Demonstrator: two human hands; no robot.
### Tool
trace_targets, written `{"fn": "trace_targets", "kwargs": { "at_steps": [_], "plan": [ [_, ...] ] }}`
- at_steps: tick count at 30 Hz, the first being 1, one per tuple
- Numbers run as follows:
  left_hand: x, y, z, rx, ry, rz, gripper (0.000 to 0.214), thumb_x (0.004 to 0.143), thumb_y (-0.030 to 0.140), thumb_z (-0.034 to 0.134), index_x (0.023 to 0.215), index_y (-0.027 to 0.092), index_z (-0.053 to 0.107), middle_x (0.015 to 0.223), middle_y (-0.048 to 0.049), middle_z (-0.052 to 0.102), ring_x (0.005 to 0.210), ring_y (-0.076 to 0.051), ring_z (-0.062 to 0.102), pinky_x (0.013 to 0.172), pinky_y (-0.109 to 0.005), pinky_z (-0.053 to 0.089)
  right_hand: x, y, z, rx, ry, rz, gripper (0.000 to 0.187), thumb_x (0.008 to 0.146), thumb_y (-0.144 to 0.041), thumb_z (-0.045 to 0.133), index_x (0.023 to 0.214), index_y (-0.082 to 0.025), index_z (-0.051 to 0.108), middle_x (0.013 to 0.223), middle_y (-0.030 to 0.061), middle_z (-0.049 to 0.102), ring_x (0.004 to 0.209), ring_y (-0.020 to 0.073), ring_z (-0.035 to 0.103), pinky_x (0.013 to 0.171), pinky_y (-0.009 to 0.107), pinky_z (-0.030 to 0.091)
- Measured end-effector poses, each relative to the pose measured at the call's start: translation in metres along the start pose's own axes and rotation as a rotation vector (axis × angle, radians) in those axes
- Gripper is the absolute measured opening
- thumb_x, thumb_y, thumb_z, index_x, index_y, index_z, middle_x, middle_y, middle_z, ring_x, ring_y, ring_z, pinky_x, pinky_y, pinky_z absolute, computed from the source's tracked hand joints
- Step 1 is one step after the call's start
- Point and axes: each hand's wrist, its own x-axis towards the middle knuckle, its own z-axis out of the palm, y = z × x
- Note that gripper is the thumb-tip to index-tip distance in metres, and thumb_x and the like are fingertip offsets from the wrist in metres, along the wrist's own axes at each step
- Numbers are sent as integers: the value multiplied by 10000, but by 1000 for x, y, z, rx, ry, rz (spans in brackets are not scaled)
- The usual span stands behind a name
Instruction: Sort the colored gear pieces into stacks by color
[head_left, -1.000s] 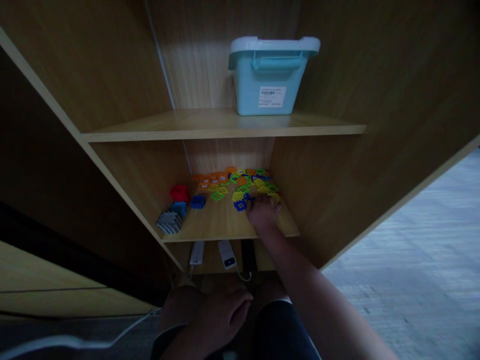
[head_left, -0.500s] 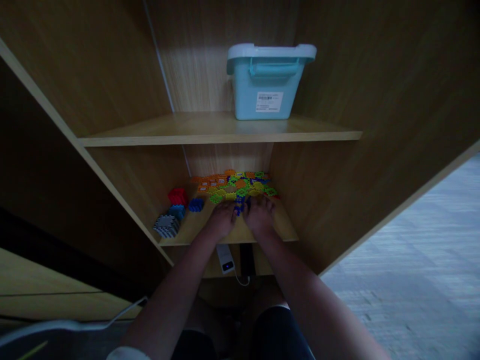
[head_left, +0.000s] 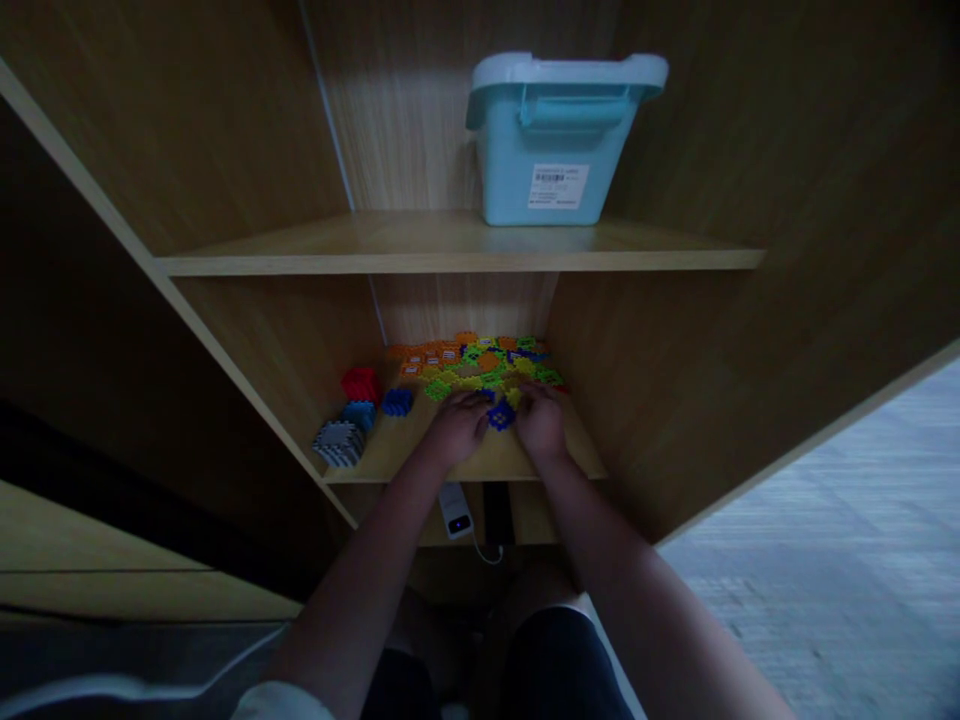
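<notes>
Both of my hands reach onto the lower wooden shelf. My left hand and my right hand sit close together, fingers curled in a pinch around a small blue plastic building piece held between them. Just behind the hands lies a heap of flat interlocking pieces in orange, yellow, green and blue. Left of the hands stand assembled cubes: a red one, a small blue one, a light blue one and a grey one.
A light blue lidded storage box with a white label stands on the upper shelf. Below the lower shelf a white device with a cable lies. Cabinet walls close in on both sides. Grey floor shows at the right.
My left hand came up from my lap to the shelf beside my right hand. Both hands now hold a blue piece between them, slightly farther back.
</notes>
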Motion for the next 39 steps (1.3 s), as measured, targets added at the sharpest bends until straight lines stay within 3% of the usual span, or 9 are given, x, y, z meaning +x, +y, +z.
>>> {"fn": "trace_targets", "kwargs": {
  "at_steps": [3,8,11,15,24,27,32,39],
  "plan": [
    [-4,7,-8,-33,16,19,286,1041,258,600,1257,244,787,1290,-75,796,1245,-276,678,1185,-497,486,3,7,-2,65,101,105,480,1017,-171,376,1329,-66,726,1373,229,704,1330,278,644,1156,389,489],
    [-9,7,-12,-120,42,22,250,1016,238,637,1222,243,779,1192,-81,800,1184,-266,693,1149,-479,517,0,2,0,10,209,169,604,1025,-269,463,1557,12,512,1589,299,533,1508,351,481,1213,459,426],
    [-11,2,-12,-158,80,-64,365,985,92,556,1253,226,766,1251,-88,790,1207,-250,697,1151,-461,535,-4,-2,0,-55,111,72,494,1015,-215,451,1446,-73,647,1562,244,579,1463,337,514,1219,453,392],
    [-16,-7,-15,-156,80,-104,428,946,30,542,1255,212,776,1269,-90,797,1211,-251,707,1162,-454,543,-9,-9,-5,-65,-86,-113,365,1028,-215,460,1209,-157,771,1245,145,752,1247,280,624,1172,389,401],
    [-31,-25,-23,-61,69,-147,424,952,43,557,1242,234,800,1247,-72,812,1206,-263,718,1162,-447,540,-18,-19,-5,181,-241,-670,176,958,-277,725,1129,-269,766,1288,81,724,1224,274,638,1137,458,443],
    [-32,-24,-24,-30,93,-197,408,939,43,574,1203,235,817,1207,-75,817,1181,-268,720,1142,-436,548,-17,-17,-4,202,-246,-696,175,903,-233,761,1075,-268,769,1298,80,717,1245,282,634,1137,470,448],
    [-31,-19,-25,30,121,-272,309,935,107,634,1151,205,832,1194,-106,807,1173,-292,713,1142,-445,541,-16,-16,-5,214,-291,-676,329,828,-96,715,1102,-271,760,1272,63,735,1229,277,636,1134,470,456],
    [-31,-21,-27,-8,136,-356,301,926,75,638,1114,183,847,1178,-125,816,1179,-296,718,1160,-448,516,-17,-17,-2,146,-322,-665,340,834,-152,767,1155,-264,757,1223,67,767,1229,302,623,1125,484,464]
  ]
}}
